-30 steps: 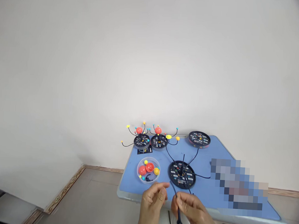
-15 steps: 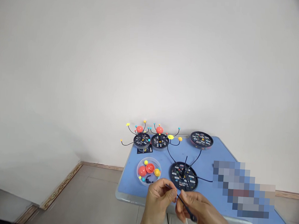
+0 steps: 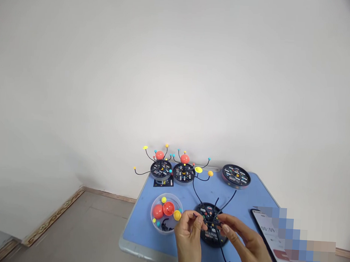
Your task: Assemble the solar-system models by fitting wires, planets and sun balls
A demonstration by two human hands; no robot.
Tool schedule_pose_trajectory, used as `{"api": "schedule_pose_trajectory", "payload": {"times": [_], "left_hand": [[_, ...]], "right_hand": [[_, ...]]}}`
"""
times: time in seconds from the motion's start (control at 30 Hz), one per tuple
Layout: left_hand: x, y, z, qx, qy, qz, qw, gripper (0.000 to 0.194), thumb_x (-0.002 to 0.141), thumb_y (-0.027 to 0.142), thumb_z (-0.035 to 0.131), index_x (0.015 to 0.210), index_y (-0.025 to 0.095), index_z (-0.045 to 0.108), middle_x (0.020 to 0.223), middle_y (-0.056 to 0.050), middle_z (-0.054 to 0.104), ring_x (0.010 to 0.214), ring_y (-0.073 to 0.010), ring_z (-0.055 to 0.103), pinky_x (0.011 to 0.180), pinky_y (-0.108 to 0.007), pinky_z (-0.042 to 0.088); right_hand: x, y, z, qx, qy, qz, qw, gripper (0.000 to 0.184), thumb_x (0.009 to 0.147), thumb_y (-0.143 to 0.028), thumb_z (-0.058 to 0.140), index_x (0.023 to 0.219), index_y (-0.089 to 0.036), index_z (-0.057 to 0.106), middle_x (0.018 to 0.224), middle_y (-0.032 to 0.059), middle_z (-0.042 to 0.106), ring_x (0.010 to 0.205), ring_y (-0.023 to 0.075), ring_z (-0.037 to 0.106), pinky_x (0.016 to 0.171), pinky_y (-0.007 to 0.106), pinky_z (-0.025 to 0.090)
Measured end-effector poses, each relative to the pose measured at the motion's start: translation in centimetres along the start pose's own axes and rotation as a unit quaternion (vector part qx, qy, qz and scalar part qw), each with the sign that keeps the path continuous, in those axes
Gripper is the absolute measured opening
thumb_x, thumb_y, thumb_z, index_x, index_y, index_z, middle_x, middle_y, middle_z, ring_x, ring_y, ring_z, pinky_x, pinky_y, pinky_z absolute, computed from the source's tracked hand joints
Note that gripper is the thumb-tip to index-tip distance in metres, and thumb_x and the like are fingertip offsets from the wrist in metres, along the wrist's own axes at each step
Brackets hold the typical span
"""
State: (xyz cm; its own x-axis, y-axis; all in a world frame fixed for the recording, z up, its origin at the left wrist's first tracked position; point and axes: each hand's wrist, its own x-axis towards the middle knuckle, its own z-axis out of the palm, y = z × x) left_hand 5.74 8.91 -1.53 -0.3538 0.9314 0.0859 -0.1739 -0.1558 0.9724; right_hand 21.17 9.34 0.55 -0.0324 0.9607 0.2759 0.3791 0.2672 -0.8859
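My left hand (image 3: pixel 188 236) and my right hand (image 3: pixel 245 246) are raised close together over a black round disc base (image 3: pixel 211 239) that has thin black wire arms rising from its hub. A thin black wire arm (image 3: pixel 223 250) with a curled end hangs below my right fingers. My right fingers pinch this wire, and my left fingertips pinch a small dark tip that seems to belong to it. The hands hide much of the disc's hub. A clear round plastic dish (image 3: pixel 161 213) lies just left of my left hand.
The dish holds red half-spheres, yellow and cyan balls, and black wires. Two assembled models with red spheres (image 3: pixel 172 164) stand at the blue table's (image 3: pixel 135 235) far edge, beside another black disc (image 3: pixel 236 176). A phone (image 3: pixel 265 235) lies at right.
The view has shifted, moving the table lower and left, and a phone now shows at right. My hands have risen over the black disc, with the wire arm between them.
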Motion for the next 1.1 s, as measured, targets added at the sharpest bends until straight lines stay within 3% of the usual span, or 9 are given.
{"api": "schedule_pose_trajectory", "payload": {"times": [0.27,0.37,0.53,0.8,1.1], "left_hand": [[0.9,-1.8,0.7,0.087,0.021,0.08,0.993,0.034,0.088,0.049,0.061,0.075,0.019,0.065,0.063,-0.001,0.064,0.062,-0.0156,0.062,0.063,-0.024,0.048],[1.0,-2.2,0.8,0.115,0.029,0.12,0.986,0.03,0.09,0.044,0.059,0.075,0.019,0.065,0.063,0.0,0.064,0.061,-0.015,0.062,0.062,-0.023,0.049],[1.2,-2.4,0.7,0.148,0.037,0.177,0.972,0.021,0.092,0.034,0.058,0.079,0.02,0.065,0.069,0.0,0.066,0.061,-0.0141,0.063,0.061,-0.023,0.051],[1.3,-2.6,0.1,0.183,0.015,0.249,0.951,0.011,0.091,0.02,0.057,0.084,0.021,0.065,0.076,0.0,0.068,0.068,-0.0126,0.064,0.064,-0.021,0.053],[1.5,-3.0,-0.2,0.198,0.005,0.206,0.958,0.017,0.093,0.032,0.057,0.083,0.021,0.065,0.075,-0.002,0.068,0.067,-0.0148,0.064,0.064,-0.024,0.053]], "right_hand": [[1.9,1.5,1.4,-0.051,0.092,-0.092,0.99,0.034,0.089,-0.051,0.058,0.09,-0.021,0.075,0.08,0.0058,0.078,0.073,0.0209,0.074,0.064,0.024,0.059],[2.3,2.0,1.7,-0.088,0.1,-0.144,0.981,0.034,0.094,-0.048,0.054,0.086,-0.021,0.074,0.081,0.0061,0.076,0.071,0.0195,0.073,0.062,0.024,0.058],[2.4,3.3,2.0,-0.118,0.086,-0.187,0.971,0.029,0.097,-0.039,0.052,0.099,-0.021,0.075,0.092,0.0073,0.076,0.082,0.0198,0.073,0.069,0.025,0.059],[2.2,4.3,2.5,-0.133,0.067,-0.147,0.978,0.029,0.095,-0.035,0.051,0.1,-0.022,0.075,0.096,0.0082,0.075,0.087,0.0232,0.072,0.073,0.032,0.058],[3.0,2.7,2.0,-0.165,-0.01,-0.064,0.984,0.036,0.092,-0.033,0.042,0.096,-0.022,0.076,0.086,0.0082,0.075,0.074,0.0236,0.07,0.065,0.033,0.052]]}}
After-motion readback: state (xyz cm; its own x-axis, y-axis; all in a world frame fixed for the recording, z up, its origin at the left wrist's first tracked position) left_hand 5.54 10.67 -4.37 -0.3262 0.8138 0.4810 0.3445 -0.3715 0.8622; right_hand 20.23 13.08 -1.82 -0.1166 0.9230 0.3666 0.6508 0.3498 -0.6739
